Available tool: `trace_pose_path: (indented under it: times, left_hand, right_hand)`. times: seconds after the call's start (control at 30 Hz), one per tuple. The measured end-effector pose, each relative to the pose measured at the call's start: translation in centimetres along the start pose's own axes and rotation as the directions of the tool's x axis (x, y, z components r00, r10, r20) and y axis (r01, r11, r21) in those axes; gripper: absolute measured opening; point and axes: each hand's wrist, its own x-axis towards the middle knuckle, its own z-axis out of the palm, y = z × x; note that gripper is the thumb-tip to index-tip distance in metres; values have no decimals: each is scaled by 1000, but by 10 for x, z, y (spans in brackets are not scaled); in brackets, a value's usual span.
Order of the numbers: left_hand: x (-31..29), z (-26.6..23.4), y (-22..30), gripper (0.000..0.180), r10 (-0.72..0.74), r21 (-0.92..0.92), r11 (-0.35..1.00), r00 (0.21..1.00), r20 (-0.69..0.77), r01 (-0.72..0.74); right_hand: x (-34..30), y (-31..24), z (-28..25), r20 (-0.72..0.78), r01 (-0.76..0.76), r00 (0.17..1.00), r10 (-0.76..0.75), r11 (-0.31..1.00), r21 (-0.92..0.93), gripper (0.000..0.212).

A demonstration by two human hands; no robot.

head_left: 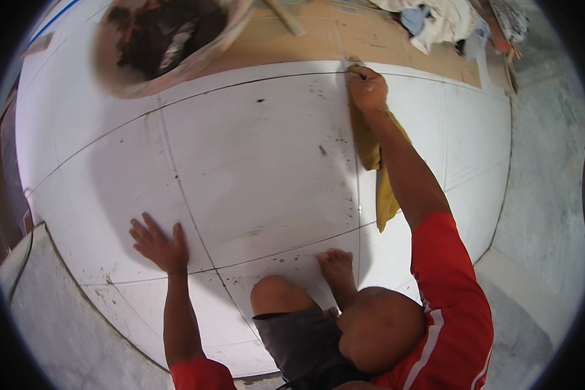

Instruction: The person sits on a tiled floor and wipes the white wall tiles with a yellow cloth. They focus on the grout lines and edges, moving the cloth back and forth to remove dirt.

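Observation:
My left hand (pixel 161 246) rests palm down on a white floor tile (pixel 266 156), fingers spread, with nothing in it. At the far side, my right hand (pixel 368 90) is closed on a mustard-yellow cloth (pixel 364 140). The cloth trails back toward me beneath my forearm, beside and partly over a dark joint between tiles. Dark specks and smears mark the tiles between my two hands, mostly along the joints. Part of the cloth is hidden by my right hand and arm.
A round tub (pixel 127 91) with dark, dirty contents stands at the far left. Cardboard sheets (pixel 325 39) cover the floor beyond the tiles, with a stick (pixel 285 16) and a heap of rags (pixel 435 23). Bare grey concrete (pixel 546 162) borders the tiles at the right.

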Motion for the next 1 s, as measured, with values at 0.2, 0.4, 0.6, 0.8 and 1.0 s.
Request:
trace_pose_path:
  times: [0.2,0.4,0.6,0.8,1.0]
  left_hand:
    - [3,-7,8,91,-27,12,1000,998,52,27]
    - [2,-9,6,90,-38,-48,998,997,65,41]
    - [9,-22,13,92,-57,-78,995,991,125,67]
    - [6,-21,4,92,-66,-100,992,988,139,81]
    - [1,-19,4,90,-62,-108,992,994,87,71]
  right_hand:
    - [-70,-83,100,272,611,788,-552,753,-244,16]
    - [-58,-79,93,267,368,877,-399,916,159,22]
    - [-88,-153,116,199,617,787,-585,758,-212,29]
    - [-125,-235,175,438,685,664,-606,728,-31,25]
    - [-50,-70,55,227,432,899,-374,840,-328,31]
